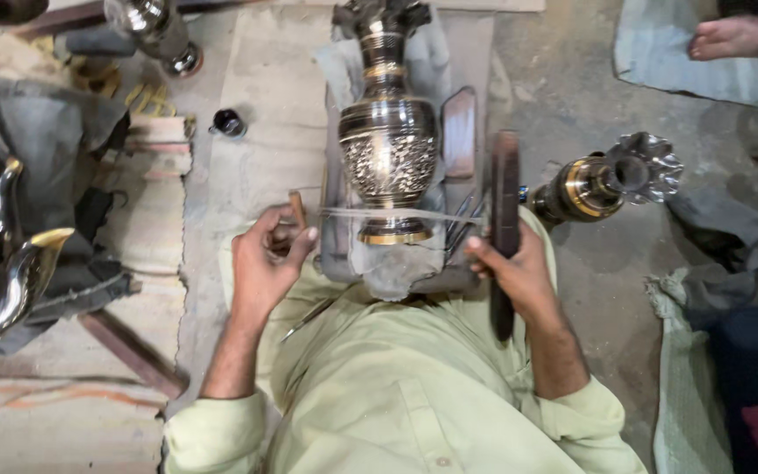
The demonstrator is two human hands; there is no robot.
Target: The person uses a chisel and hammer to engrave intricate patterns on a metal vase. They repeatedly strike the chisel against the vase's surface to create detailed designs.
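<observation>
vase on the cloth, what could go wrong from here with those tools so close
1. The vase lies on its side on a loose cloth; it could roll or shift.
2. The left hand holds a small tool and the right hand grips a dark bar beside the engraved belly; a slip might scratch it.
3. A second vase lies near the right elbow and could get knocked.

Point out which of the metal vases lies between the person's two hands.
The engraved brass vase in the middle, its gold-rimmed base between the left hand and right hand. The flared-mouth vase lies off to the right, and the shiny vase at the top left.
</observation>
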